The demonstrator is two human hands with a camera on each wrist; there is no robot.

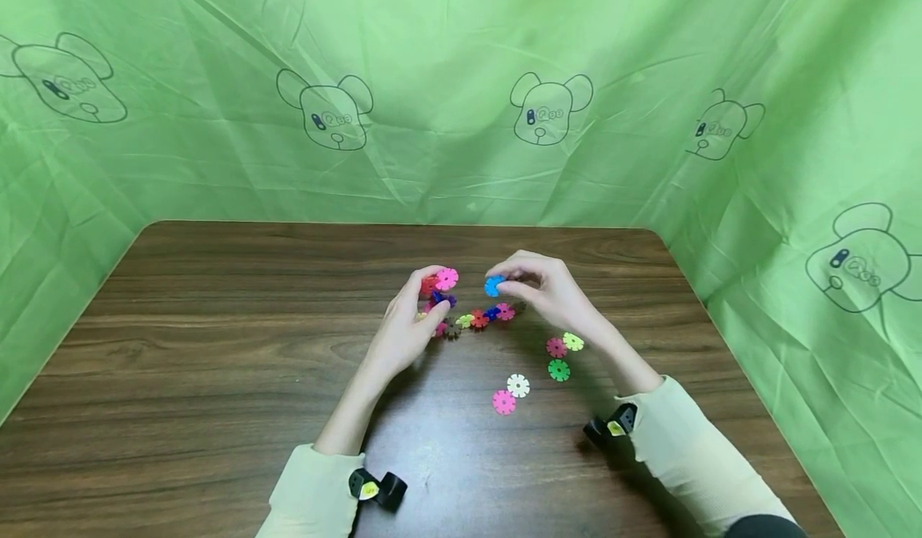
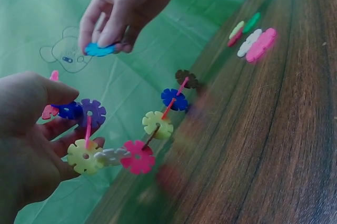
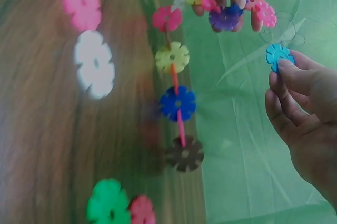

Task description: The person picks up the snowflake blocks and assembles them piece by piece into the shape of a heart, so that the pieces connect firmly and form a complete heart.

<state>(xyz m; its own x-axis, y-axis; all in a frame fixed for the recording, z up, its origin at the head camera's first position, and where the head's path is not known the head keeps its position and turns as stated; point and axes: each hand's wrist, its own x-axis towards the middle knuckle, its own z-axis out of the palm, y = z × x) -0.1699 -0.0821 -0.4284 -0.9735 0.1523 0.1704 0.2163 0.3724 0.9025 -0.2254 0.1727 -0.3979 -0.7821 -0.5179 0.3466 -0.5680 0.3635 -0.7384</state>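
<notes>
A chain of notched plastic discs (image 3: 178, 104), linked edge to edge in pink, yellow, blue, brown and other colours, curves between the two hands. My left hand (image 1: 400, 331) pinches its upper end between thumb and fingers, near a blue disc (image 2: 69, 110) and a purple disc (image 2: 92, 113). A pink disc (image 1: 446, 279) sticks up at that end, beside a red one (image 1: 428, 285). The rest of the chain hangs off toward the right. My right hand (image 1: 543, 286) pinches a single light-blue disc (image 3: 278, 57) by thumb and fingertips, apart from the chain.
Loose discs lie on the brown wooden table (image 1: 216, 378) at the right: a white one (image 1: 518, 386), a pink one (image 1: 503, 402), a green one (image 1: 559, 370), a rose one (image 1: 556, 347) and a yellow one (image 1: 573, 342). Green cloth (image 1: 446, 170) stands round the table.
</notes>
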